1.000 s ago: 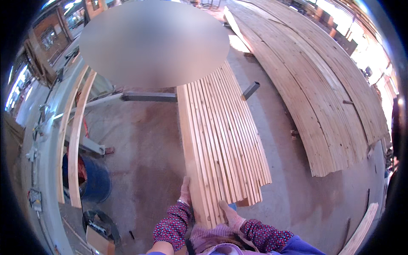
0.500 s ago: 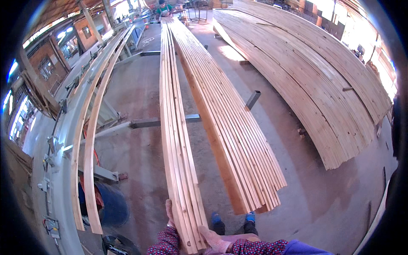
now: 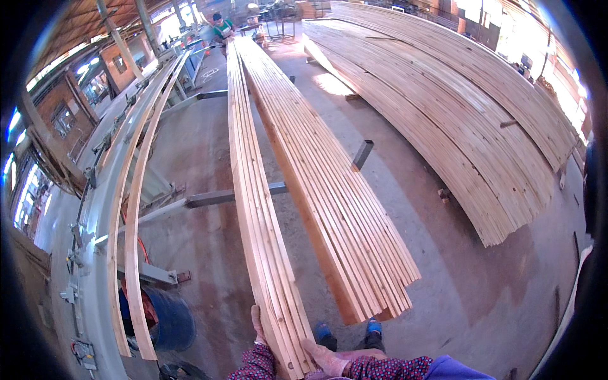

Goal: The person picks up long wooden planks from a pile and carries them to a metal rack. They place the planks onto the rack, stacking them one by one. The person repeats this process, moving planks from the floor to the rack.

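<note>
A narrow bundle of several long wooden boards runs away from me, its near end between my hands. My left hand is pressed along the left side of that end, fingers upright against the outer board. On the right side, my right hand grips the bundle, its thumb lying toward the top. Both hands look pale, perhaps gloved, with patterned sleeves behind them. Just right of the bundle lies a wider row of similar boards, its near ends uneven. A narrow gap separates the two.
Steel support arms cross under the boards, with an upright steel post at right. Two loose strips lie along a machine at left, above a blue drum. A large plank stack fills the right. Another person stands at the far end.
The view has shifted, and the far person shows more fully. Both hands keep their hold on the bundle, whose near end sits slightly lower in the picture.
</note>
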Available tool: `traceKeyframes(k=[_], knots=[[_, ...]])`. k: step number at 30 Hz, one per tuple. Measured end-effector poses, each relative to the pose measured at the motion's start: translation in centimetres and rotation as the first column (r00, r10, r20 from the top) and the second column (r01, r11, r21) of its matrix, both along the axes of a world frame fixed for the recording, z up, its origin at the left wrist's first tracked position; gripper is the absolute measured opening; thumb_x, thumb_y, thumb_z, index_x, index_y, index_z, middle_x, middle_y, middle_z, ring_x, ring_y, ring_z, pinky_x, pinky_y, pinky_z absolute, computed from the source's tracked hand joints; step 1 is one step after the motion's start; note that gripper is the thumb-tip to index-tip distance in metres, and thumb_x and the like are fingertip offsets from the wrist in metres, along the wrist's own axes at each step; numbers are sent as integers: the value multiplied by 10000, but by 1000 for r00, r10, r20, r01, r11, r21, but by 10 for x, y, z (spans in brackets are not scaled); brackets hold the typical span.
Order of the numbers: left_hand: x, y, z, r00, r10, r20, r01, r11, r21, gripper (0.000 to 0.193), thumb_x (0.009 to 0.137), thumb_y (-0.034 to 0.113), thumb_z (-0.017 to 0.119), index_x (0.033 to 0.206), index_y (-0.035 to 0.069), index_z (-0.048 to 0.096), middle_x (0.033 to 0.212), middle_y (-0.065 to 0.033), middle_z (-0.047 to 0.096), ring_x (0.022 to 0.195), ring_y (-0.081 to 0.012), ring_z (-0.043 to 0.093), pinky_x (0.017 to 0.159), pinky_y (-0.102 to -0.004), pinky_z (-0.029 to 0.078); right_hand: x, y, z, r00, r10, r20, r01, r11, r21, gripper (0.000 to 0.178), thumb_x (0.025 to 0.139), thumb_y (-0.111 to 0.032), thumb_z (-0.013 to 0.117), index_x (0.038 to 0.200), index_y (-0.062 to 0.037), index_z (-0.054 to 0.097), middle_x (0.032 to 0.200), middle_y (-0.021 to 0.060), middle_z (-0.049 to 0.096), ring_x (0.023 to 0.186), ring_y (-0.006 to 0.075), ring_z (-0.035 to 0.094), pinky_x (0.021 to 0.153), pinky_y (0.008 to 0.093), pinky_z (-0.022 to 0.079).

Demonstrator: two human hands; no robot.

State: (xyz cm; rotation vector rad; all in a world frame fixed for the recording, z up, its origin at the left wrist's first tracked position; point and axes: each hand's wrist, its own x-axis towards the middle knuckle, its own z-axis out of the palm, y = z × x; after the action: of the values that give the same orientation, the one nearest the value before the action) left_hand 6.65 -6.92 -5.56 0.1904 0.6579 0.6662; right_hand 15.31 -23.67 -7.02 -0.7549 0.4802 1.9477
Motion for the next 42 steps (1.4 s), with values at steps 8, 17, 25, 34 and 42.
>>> traceKeyframes(k=[8,17,25,34,42], knots=[[23,-6,12,999,-33,-5,33,999,24,862,782,732,512,1350,84,478,1243,-156,585,1067,-322,588,911,-480,502,29,-4,26,999,42,-15,-41,998,42,575,911,-484,548,1249,-20,555,1093,163,664,905,290,659,817,410,531],[59,-19,19,998,-57,17,57,998,37,855,785,725,515,1350,84,477,1241,-155,585,1060,-321,590,911,-479,502,88,-16,47,969,149,197,-147,989,-27,573,895,-487,584,1195,0,581,1064,156,675,844,261,686,768,386,575],[75,-27,44,999,-48,14,46,994,98,850,787,719,518,1350,84,477,1239,-154,585,1054,-320,592,912,-477,502,103,-22,70,981,140,132,-145,989,28,581,926,-495,528,1244,-9,551,1089,150,669,859,245,684,786,359,571],[131,-38,124,996,-64,-59,76,964,253,795,816,648,522,1337,51,466,1219,-145,585,1069,-304,574,955,-434,468,154,-41,103,992,122,32,-125,988,93,580,921,-521,526,1177,-6,600,1039,138,691,838,223,691,786,367,572],[254,-64,222,983,-39,-179,125,856,501,721,870,567,481,1332,14,451,1221,-178,569,1091,-310,554,973,-433,442,266,-70,192,953,39,-301,69,937,341,598,879,-584,552,1150,-56,620,1032,100,695,804,204,683,756,382,569]])
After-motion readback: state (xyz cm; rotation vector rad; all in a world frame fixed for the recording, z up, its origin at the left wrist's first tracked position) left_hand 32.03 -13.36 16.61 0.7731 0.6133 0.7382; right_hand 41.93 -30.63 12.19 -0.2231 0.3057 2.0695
